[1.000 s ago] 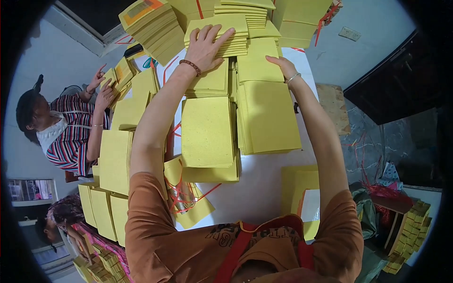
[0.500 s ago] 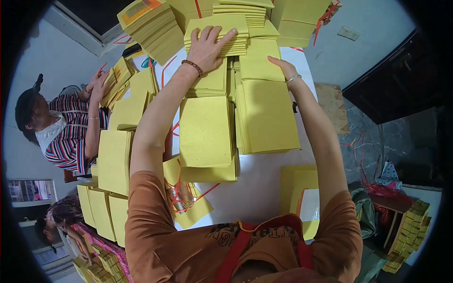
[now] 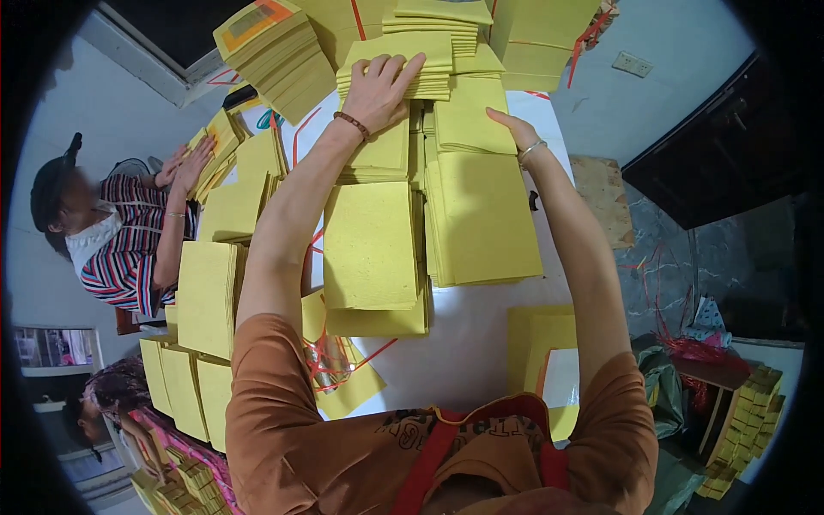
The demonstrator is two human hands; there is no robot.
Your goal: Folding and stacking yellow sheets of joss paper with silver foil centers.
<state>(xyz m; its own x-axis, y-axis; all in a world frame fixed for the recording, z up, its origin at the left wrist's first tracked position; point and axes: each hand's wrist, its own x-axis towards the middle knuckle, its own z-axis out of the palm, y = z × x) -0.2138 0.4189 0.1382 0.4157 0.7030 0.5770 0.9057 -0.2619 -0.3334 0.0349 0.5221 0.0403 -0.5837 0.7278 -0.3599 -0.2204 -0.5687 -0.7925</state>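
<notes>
- Now my left hand is resting palm-down, fingers apart, on a neat pile of folded yellow paper sheets across the white table.
- My right hand is laying its thumb on a flat yellow paper stack; its fingers are hiding behind the edge, so I cannot tell whether they are clamping.
- Compared with a second ago, both hands are barely shifting, so pile and stack are keeping their places.
- Leftward, a co-worker in a striped top is now pressing both palms down.
- The view's upper edge is cutting off farther yellow stacks.
</notes>
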